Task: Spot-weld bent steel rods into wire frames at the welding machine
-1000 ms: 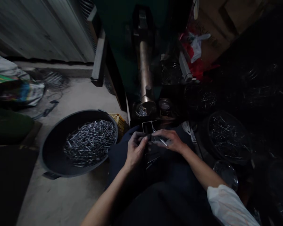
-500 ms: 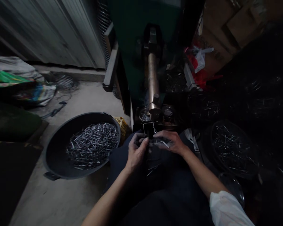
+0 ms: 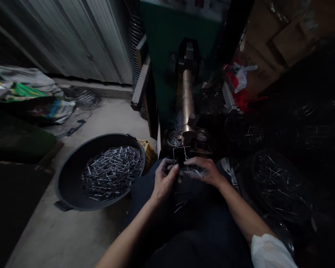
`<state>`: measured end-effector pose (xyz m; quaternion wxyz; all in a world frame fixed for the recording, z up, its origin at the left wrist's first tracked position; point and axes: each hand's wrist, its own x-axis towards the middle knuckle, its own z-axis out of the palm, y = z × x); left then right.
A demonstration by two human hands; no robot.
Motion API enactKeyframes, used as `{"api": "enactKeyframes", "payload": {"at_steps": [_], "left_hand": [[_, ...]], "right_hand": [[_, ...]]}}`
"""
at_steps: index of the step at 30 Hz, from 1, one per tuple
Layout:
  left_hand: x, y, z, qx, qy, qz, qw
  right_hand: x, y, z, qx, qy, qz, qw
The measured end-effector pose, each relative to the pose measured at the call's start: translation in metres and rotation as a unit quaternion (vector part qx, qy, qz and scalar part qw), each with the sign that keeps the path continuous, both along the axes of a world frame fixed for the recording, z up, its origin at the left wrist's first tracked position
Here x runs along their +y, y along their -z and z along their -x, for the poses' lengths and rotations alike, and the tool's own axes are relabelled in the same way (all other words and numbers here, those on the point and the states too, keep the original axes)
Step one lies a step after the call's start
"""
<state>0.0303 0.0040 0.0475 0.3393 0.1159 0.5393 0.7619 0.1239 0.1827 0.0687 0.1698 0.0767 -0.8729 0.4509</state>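
Observation:
A thin bent wire frame (image 3: 174,153) stands up between my hands, just below the front end of a copper-coloured machine arm (image 3: 188,104). My left hand (image 3: 164,179) pinches its left side between thumb and fingers. At the other side, my right hand (image 3: 205,170) is closed with short loose metal wires (image 3: 198,173) sticking out from its fingers. Whether those fingers also grip the frame is hard to make out. A small round dish of tiny metal bits (image 3: 174,138) sits beside the arm's tip. A few wire pieces (image 3: 181,205) lie lower down over my lap.
On the left stands a wide black basin (image 3: 69,190) heaped with metal wire pieces (image 3: 114,171), a yellow crate (image 3: 147,150) behind it. A dim container of wires (image 3: 279,186) is on the right. The green machine (image 3: 167,48) rises ahead; red and white bags (image 3: 241,80) hang beside it.
The view has shifted, so the machine and basin appear a little further right. Both hands keep nearly the same hold and place at the machine arm's tip.

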Motion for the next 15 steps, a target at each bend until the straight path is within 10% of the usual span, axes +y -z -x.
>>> {"api": "enactKeyframes", "payload": {"at_steps": [10, 15], "left_hand": [[0.003, -0.002, 0.005, 0.023, 0.006, 0.033, 0.999], [0.018, -0.006, 0.027, 0.047, -0.011, 0.038, 0.998]], "right_hand": [[0.0, 0.003, 0.005, -0.013, 0.02, -0.006, 1.0], [0.007, 0.011, 0.016, 0.033, 0.145, 0.001, 0.989]]}}
